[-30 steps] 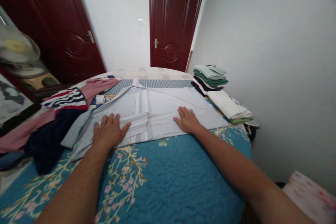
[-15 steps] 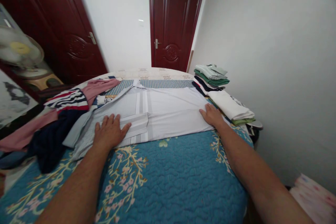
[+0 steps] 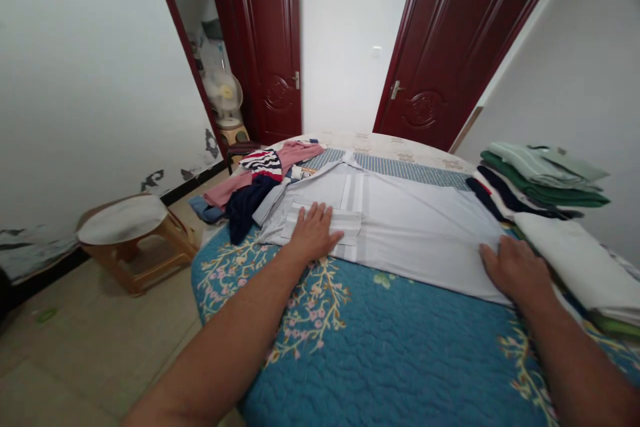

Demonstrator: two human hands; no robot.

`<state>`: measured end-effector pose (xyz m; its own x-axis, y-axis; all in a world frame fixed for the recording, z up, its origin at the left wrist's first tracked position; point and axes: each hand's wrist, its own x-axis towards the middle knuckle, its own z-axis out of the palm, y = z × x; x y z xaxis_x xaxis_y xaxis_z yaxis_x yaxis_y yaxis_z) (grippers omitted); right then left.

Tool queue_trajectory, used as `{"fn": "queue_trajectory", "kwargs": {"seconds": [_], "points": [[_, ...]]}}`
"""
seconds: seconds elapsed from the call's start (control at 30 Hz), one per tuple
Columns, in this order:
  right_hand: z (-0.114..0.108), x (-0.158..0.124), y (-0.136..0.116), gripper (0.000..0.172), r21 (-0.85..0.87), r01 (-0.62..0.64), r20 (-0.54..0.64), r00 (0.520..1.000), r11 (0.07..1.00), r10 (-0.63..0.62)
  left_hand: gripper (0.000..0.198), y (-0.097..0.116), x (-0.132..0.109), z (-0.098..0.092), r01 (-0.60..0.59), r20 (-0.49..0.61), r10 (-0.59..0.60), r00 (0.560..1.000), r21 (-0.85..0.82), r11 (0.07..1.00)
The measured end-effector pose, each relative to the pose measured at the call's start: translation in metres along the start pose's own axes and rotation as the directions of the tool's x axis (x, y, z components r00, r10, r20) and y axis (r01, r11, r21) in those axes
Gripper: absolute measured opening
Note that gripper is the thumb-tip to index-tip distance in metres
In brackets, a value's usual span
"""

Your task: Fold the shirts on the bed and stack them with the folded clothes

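Note:
A light grey and white striped shirt (image 3: 415,220) lies spread across the blue floral quilted cover (image 3: 390,340). On its sleeve, at the left part of the shirt, my left hand (image 3: 316,232) rests flat with the fingers spread. My right hand (image 3: 517,267) lies on the shirt's right end, fingers apart and palm down. The shirt's collar (image 3: 349,159) points to the far side of the table. Neither hand grips anything.
Crumpled pink, navy and striped clothes (image 3: 265,173) lie at the table's left edge. Folded clothes (image 3: 545,177) are stacked at the right, with a folded white garment (image 3: 580,260) nearer. A stool (image 3: 125,220) stands on the floor at left; a fan (image 3: 225,93) is behind.
The view has swung to the left, so the table and both hands appear further right and the stool is now visible. Both hands remain flat on the shirt.

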<state>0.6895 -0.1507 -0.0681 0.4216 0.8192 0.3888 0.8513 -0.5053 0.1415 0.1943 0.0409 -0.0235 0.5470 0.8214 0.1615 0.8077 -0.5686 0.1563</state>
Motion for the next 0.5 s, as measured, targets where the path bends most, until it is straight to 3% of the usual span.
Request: {"fn": "queue_trajectory", "kwargs": {"seconds": [0.13,0.23,0.5], "points": [[0.006,-0.001,-0.011,0.067,0.105,0.109,0.008,0.994,0.988,-0.111,0.077,0.013,-0.004,0.006,-0.055,0.034,0.055,0.998,-0.003,0.998],[0.008,-0.002,-0.017,0.065,0.131,0.103,0.045,0.993,0.986,-0.109,0.078,0.013,-0.003,0.005,-0.053,0.045,0.052,0.998,0.001,0.999],[-0.026,-0.008,-0.036,0.06,0.072,0.036,0.1,0.994,0.997,-0.043,0.076,0.009,0.003,0.006,-0.058,0.034,0.056,0.998,0.041,0.997]]}}
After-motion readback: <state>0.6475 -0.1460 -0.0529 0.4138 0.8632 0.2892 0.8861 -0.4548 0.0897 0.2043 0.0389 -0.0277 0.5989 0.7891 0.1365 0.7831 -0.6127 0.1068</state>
